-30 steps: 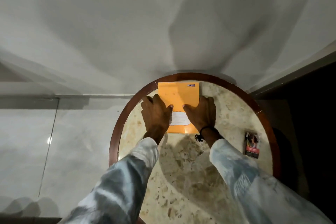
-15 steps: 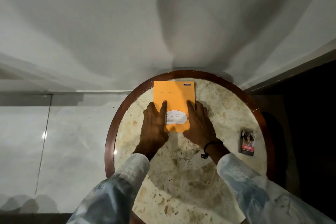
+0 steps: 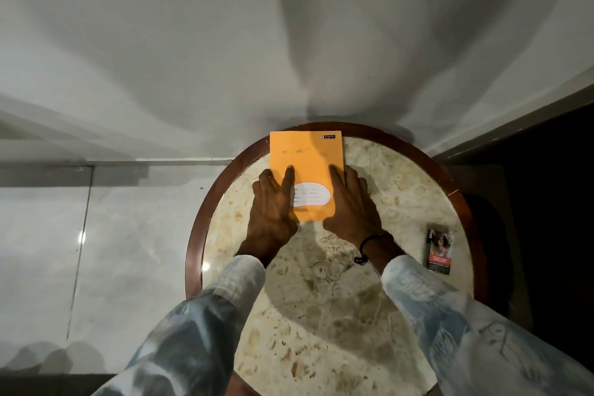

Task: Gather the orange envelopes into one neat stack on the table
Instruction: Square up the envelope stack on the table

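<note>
Head view: both hands flat, palms down, on the orange envelopes [image 3: 307,154] at far edge of round table [image 3: 418,190]. Left hand [image 3: 273,206] covers the stack's left edge, fingers spread loosely and extended, index finger lying on the orange face beside the white label [image 3: 313,194]. Right hand [image 3: 352,206] mirrors it on the right edge, fingers extended, slightly splayed, pressing down, gripping nothing. Black cord bracelet [image 3: 369,244] on right wrist. Sleeves pale, blotchy grey-white fabric. Tabletop is beige mottled marble, glossy, with a dark reddish wood rim. Envelopes: matte orange, rectangular, edges look aligned, how many is not clear; top corner reaches the rim; faint handwriting near the top, small printed logo at top right corner. Small printed packet [image 3: 439,251] lies well apart at table's right side
</note>
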The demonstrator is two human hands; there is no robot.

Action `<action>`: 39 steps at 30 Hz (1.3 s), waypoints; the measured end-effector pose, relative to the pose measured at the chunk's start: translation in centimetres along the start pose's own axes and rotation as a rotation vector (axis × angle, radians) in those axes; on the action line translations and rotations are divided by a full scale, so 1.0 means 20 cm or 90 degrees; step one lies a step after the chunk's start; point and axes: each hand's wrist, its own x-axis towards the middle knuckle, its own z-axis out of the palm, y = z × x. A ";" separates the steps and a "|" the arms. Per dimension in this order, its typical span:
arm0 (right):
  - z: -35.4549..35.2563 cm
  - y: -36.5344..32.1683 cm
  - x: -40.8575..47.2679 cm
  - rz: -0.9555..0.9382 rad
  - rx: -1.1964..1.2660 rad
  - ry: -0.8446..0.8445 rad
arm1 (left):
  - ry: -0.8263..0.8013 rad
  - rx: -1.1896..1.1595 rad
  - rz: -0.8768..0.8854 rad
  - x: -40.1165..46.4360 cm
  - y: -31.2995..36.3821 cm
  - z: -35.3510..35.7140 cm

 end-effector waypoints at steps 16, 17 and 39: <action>-0.04 0.64 -0.66 0.324 0.125 0.261 | 0.045 0.117 0.083 -0.05 0.24 0.05; -0.02 0.65 -0.65 0.324 0.144 0.266 | 0.043 0.119 0.076 -0.05 0.24 0.05; -0.15 0.45 0.07 0.176 0.293 0.316 | 0.025 0.109 0.051 -0.01 0.23 0.07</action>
